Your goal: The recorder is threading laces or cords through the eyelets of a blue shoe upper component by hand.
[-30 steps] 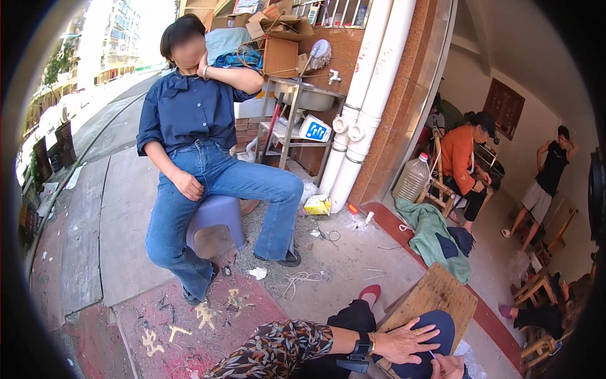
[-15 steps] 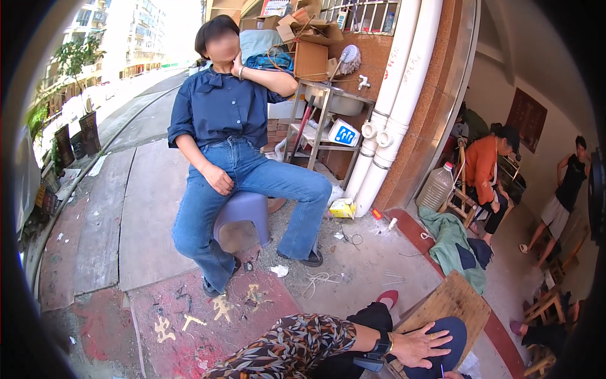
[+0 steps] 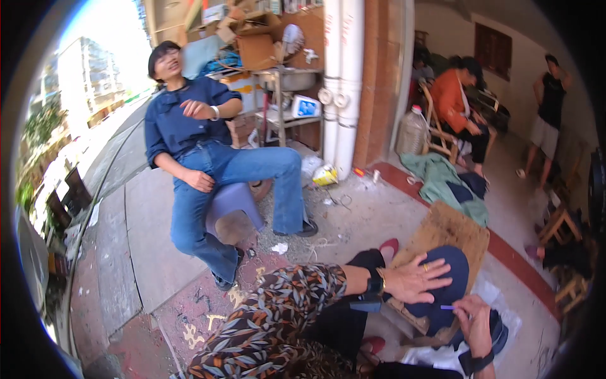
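Note:
My left hand [image 3: 413, 279] lies flat with fingers spread on a dark navy, rounded, sole-shaped piece [image 3: 459, 260]. The piece rests on a worn wooden board [image 3: 442, 221] in front of me. Close to its near right edge, my right hand [image 3: 475, 321] pinches a slim purple pen-like stick [image 3: 447, 307] between thumb and fingers. The stick's end points left, over the navy piece; whether it touches I cannot tell. More dark blue material [image 3: 499, 335] and clear plastic sheeting [image 3: 505, 303] lie beside and under my right hand.
A person in a blue shirt [image 3: 196, 120] sits facing me on a purple stool [image 3: 237, 205]. Green cloth [image 3: 435, 177] lies past the board, near a large plastic jug [image 3: 412, 131]. White pipes [image 3: 338, 82] run up the wall. Other people are indoors at right.
The view has shifted, and my right hand with the purple stick has come fully into sight. My left hand stays flat on the navy piece. The seated person's raised hand has dropped from the face.

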Available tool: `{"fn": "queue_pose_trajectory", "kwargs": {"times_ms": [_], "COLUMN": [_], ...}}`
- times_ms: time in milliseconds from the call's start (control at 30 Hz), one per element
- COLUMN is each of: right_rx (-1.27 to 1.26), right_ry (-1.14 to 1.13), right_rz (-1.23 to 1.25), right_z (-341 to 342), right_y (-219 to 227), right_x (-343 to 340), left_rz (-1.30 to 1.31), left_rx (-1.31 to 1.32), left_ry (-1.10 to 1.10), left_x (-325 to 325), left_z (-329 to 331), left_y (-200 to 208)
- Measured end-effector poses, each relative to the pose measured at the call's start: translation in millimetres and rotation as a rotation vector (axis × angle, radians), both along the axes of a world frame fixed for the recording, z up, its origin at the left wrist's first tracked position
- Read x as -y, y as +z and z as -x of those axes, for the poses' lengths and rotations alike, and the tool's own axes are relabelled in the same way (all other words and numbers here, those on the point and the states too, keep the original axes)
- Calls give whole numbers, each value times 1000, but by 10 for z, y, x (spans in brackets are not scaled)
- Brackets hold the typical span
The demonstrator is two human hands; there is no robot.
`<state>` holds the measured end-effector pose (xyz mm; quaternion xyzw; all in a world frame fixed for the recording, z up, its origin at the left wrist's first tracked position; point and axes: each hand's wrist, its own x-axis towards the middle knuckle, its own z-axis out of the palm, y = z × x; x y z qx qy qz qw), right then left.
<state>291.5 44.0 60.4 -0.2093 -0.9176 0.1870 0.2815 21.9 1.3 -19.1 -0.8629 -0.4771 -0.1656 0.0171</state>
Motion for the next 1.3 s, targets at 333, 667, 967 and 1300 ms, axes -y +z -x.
{"fn": "queue_pose_trajectory", "kwargs": {"times_ms": [333,667,967,1300], "right_rx": [-3,205,190,163], "right_ry": [71,-37,98,18], "right_rz": [-54,-223,-184,96], "right_z": [58,167,317,375], "right_y": [-146,-92,-139,-181], "right_x": [-311,-218,-297,-364], "left_rz": [8,-11,8,-29], "left_rx": [-113,-74,-20,-17], "left_ry": [112,136,175,169], "left_x": [-40,73,82,96], "left_z": [155,134,103,86], "left_y": [155,64,112,85]}}
